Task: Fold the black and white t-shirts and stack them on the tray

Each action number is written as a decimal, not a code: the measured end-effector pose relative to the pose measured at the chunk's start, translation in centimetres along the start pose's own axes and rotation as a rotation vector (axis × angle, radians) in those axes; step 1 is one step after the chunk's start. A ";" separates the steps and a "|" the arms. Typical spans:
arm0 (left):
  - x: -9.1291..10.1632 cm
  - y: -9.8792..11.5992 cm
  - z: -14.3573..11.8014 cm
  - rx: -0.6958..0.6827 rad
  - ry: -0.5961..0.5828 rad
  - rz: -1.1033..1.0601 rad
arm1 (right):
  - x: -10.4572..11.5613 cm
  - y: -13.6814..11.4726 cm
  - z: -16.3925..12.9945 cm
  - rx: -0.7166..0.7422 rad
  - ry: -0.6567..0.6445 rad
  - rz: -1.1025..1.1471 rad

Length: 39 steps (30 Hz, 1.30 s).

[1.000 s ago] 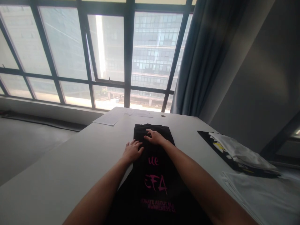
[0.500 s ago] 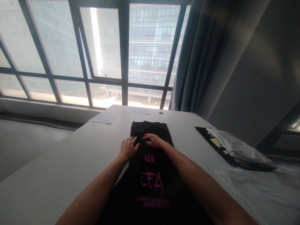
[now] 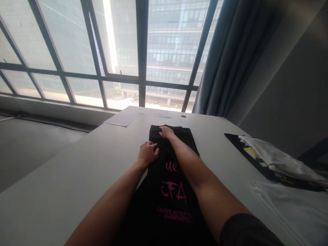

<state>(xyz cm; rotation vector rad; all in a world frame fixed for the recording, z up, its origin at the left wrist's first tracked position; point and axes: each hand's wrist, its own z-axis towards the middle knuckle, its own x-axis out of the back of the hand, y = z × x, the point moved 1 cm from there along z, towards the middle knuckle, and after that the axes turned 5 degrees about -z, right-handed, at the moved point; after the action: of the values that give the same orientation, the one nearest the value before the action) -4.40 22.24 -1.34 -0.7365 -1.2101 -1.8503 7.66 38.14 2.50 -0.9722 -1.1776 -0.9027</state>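
Black cloth garment with pink brushstroke lettering (image 3: 166, 176) lies lengthwise before me on the white flat-topped table (image 3: 102, 177). Both my arms stretch forward, the right farther, crossing over its right side. My left hand (image 3: 148, 152) rests loosely spread at its left edge; my right hand (image 3: 167, 132) curls near the far end, whether pinching I cannot tell. White papers (image 3: 121, 119) lie beyond.

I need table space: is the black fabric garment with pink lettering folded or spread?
Partly folded, it seems: the garment narrows to a strip at its far end, and some pink words break off mid-word.
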 end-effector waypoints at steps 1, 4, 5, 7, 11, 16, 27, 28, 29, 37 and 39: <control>0.1 0.1 0.0 -0.001 0.000 -0.004 | -0.2 0.0 0.3 -0.014 -0.003 -0.004; 0.3 0.3 -0.1 0.004 0.006 -0.009 | -0.4 0.0 1.0 -0.052 -0.016 -0.016; 0.4 0.4 -0.1 0.006 0.011 -0.011 | -0.3 0.0 1.1 -0.067 -0.015 -0.016; 0.5 0.5 -0.2 0.004 0.035 -0.017 | -0.2 0.1 1.3 -0.101 0.023 0.000; 0.6 0.6 -0.3 0.002 0.091 -0.023 | -0.3 0.0 1.5 -0.167 0.224 0.062; 0.4 0.4 -0.4 0.050 0.043 0.036 | -1.2 -0.2 0.8 -0.080 0.007 0.064; 0.3 0.1 -0.3 0.104 0.018 0.144 | 1.5 8.9 -11.5 -0.242 -0.034 -0.144; 0.1 0.0 -0.2 0.086 0.004 0.140 | 1.7 9.7 -12.2 -0.308 -0.049 -0.124; -0.1 -0.1 -0.2 0.061 -0.017 0.131 | 1.9 10.3 -12.6 -0.355 -0.066 -0.098; -2.2 -1.1 1.1 -0.030 -0.168 0.160 | 1.8 11.5 -12.6 -0.297 -0.079 -0.004; -2.8 -0.9 1.8 -0.044 -0.200 0.179 | 1.6 11.7 -12.5 -0.256 -0.046 -0.029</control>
<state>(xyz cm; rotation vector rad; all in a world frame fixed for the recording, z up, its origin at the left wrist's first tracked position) -3.62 24.97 -3.27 -1.0397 -1.1885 -1.6914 22.84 30.13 1.21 -1.1890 -1.1353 -1.0776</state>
